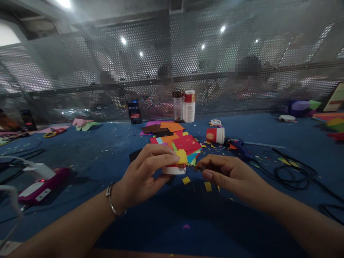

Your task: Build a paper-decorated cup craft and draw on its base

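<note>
Near the middle of the view, my left hand (149, 172) is wrapped round a paper cup (174, 170) with a white rim and a red band. A yellow paper piece (182, 157) covers the cup's upper side, under my left fingertips. Just right of the cup, my right hand (224, 172) pinches something small and dark, too thin to make out. Behind the cup lies a pile of coloured paper (186, 143). Small yellow squares (208, 186) are on the blue table (150, 222) below the hands.
A red cup (215, 135) lies on its side by a glue gun (242, 148) with a coiled black cable (292, 175). Stacked cups (189, 107) and a clear bottle (177, 107) stand at the back. On the left are a power strip (44, 186) and scissors (55, 133).
</note>
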`<state>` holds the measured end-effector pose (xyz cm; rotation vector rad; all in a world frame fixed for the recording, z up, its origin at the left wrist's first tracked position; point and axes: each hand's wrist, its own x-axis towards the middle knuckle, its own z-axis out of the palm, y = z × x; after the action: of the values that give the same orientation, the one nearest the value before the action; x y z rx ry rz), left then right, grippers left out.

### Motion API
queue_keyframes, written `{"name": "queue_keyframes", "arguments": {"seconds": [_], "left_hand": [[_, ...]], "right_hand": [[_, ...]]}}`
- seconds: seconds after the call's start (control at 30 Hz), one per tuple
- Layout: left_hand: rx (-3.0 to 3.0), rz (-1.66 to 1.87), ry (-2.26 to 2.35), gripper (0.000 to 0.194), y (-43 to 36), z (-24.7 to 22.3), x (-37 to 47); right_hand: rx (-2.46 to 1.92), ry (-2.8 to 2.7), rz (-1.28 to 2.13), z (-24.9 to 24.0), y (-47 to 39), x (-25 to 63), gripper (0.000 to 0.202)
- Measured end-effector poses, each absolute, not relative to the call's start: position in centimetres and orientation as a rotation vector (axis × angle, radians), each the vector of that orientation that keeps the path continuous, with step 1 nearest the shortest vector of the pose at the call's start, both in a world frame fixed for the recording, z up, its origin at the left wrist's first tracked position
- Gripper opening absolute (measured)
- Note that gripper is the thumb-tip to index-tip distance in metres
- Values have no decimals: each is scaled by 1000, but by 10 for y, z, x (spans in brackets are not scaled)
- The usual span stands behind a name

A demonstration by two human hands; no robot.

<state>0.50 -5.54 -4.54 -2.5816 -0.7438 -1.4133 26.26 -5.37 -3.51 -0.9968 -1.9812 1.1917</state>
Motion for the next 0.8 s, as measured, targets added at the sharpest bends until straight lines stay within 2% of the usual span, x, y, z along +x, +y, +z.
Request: {"name": "queue_keyframes", "arguments": {"seconds": [0.27, 0.8], "left_hand": [[-2502, -1394, -577, 40, -52, -45, 6], [-2638, -1343, -484, 43, -45, -43, 6]], "right_hand": [[-974, -2013, 1191, -35, -52, 264, 37], [-873, -2081, 1288, -35, -49, 266, 35]]}}
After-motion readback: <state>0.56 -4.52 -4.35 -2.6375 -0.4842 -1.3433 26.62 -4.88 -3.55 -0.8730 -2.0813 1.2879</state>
